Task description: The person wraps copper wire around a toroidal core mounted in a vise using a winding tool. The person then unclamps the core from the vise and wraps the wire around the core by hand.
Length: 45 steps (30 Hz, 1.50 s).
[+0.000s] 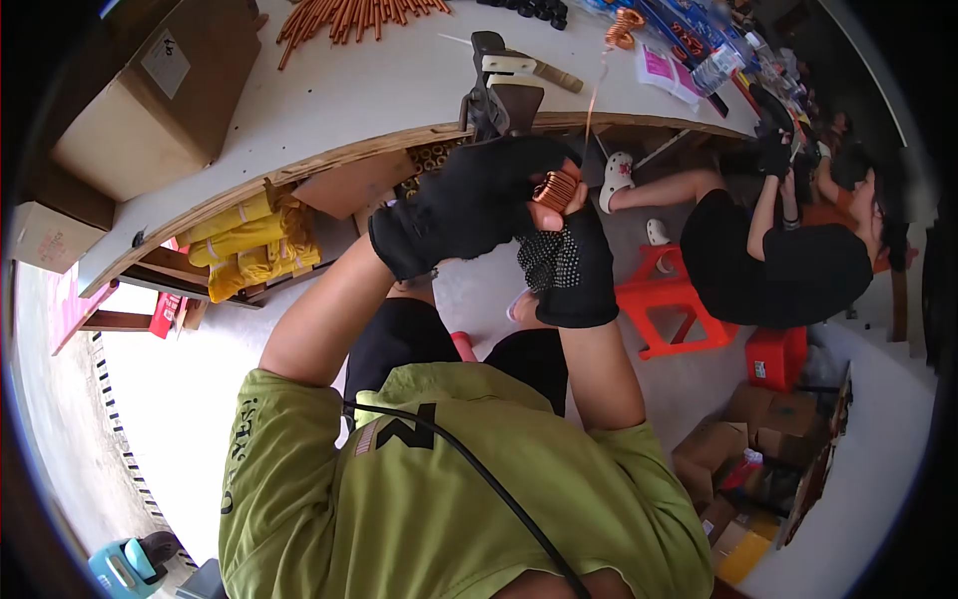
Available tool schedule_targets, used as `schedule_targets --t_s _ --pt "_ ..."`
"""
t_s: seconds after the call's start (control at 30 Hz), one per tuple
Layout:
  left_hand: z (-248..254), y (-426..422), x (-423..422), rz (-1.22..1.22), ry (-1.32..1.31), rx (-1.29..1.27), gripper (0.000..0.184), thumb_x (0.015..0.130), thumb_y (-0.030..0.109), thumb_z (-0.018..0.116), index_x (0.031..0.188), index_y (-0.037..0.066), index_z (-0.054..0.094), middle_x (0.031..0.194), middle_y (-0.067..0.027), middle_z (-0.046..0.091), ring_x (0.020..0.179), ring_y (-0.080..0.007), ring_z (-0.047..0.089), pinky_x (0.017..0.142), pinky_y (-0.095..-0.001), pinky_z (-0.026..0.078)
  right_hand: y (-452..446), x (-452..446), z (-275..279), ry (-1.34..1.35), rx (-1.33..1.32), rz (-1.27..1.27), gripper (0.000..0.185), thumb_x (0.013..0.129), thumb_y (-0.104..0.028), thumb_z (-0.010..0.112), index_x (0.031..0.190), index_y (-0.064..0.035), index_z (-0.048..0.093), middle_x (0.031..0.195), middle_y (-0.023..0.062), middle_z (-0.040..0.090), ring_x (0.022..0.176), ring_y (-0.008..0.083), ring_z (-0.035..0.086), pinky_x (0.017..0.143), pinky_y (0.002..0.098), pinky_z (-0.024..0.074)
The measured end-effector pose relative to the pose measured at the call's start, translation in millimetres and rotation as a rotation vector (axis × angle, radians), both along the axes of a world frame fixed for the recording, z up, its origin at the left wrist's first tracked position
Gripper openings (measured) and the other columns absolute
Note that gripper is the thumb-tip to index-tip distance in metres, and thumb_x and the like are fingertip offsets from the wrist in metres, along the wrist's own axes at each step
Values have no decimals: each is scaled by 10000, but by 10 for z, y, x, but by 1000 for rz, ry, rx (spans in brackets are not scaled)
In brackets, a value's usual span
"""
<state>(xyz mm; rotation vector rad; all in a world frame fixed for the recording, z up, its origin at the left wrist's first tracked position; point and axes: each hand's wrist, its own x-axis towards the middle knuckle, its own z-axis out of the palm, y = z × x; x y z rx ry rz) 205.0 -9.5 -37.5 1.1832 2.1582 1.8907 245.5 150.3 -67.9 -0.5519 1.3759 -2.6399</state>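
Note:
A toroid coil (556, 190) wound in copper wire is held between my two gloved hands, just in front of the table edge. My left hand (484, 190), in a black glove with bare fingertips, is closed on the coil from the left. From below and the right, my right hand (574, 265), in a black glove with pale dots, pinches at the coil; its fingers are partly hidden. A thin copper wire (593, 105) rises from the coil towards a loose copper wire bundle (624, 30) on the table.
A vise (494, 95) is clamped at the table edge (329, 165). Copper rods (349, 20) and a cardboard box (160, 90) are on the tabletop. Yellow packages (254, 240) fill a shelf below. Another person (778, 255) sits near a red stool (679, 299) at right.

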Motion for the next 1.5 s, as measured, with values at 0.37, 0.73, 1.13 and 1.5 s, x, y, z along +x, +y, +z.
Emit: schedule_targets --t_s 0.37,0.73,1.13,1.5 --pt "-270 -57 595 58 -285 -77 411 776 147 669 1141 56 502 926 -103 606 825 -170 584 725 -298 464 -145 320 515 -106 388 -386 335 941 -251 396 1140 -6 506 788 18 551 704 70 475 682 217 397" --pt "-586 14 651 25 -465 102 350 791 164 637 1084 37 493 917 -82 588 824 -136 552 740 -278 442 -146 407 203 -114 -105 -225 262 933 -261 431 970 -14 513 561 -31 331 489 58 312 486 221 281" --pt "-622 -9 761 -9 -689 227 327 791 131 610 1078 27 491 902 -71 569 863 -145 531 774 -282 428 -134 541 329 5 394 -247 249 929 -263 428 853 -32 482 564 -23 374 464 52 341 478 211 291" --pt "-233 -168 427 97 -315 228 399 751 106 663 1108 42 498 938 -26 512 869 -109 505 751 -252 434 43 160 539 394 687 -453 402 894 -200 470 1236 10 436 1136 123 508 1029 210 486 904 288 349"
